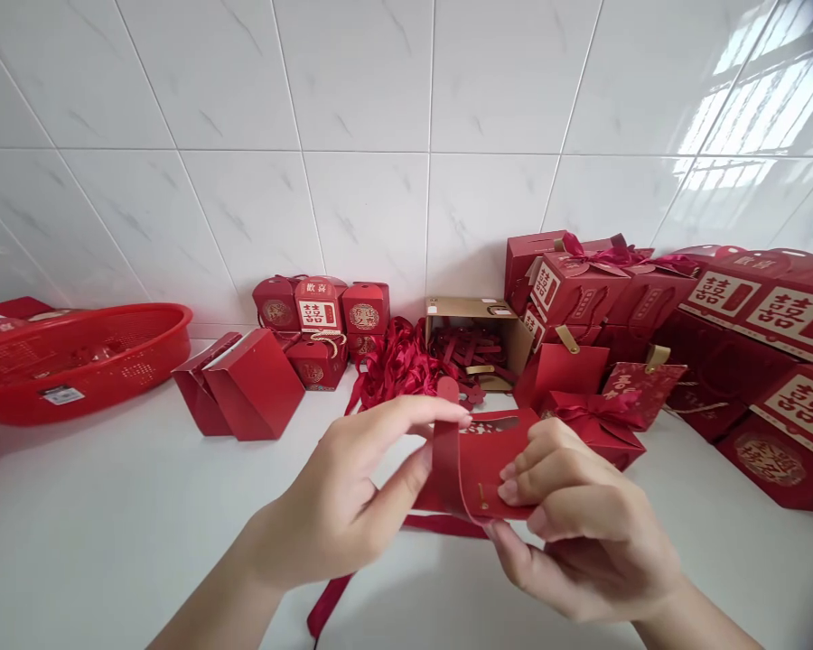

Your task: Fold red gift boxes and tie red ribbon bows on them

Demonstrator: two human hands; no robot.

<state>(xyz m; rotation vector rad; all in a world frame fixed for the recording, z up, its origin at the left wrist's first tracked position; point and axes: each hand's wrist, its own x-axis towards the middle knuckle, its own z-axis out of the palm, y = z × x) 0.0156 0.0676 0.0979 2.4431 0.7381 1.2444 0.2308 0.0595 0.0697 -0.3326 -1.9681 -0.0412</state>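
A red gift box [491,469] with a cut-out pattern near its far edge is held above the white table. My right hand [586,519] grips its right side, fingertips on the upper face and thumb underneath. A red paper strap [445,465] with a rounded end runs across the box's left part. My left hand [352,492] is closed on this strap, index finger at the upper part and thumb lower down. Below the box, a dark red ribbon [329,603] trails over the table toward the front. The box's underside is hidden.
A red plastic basket [142,329] stands at the left, near two plain red boxes [257,384]. Toward the wall are small printed boxes [318,311], a ribbon heap [397,366] and an open carton [508,338] of straps. Finished-looking red boxes [752,298] are stacked at the right.
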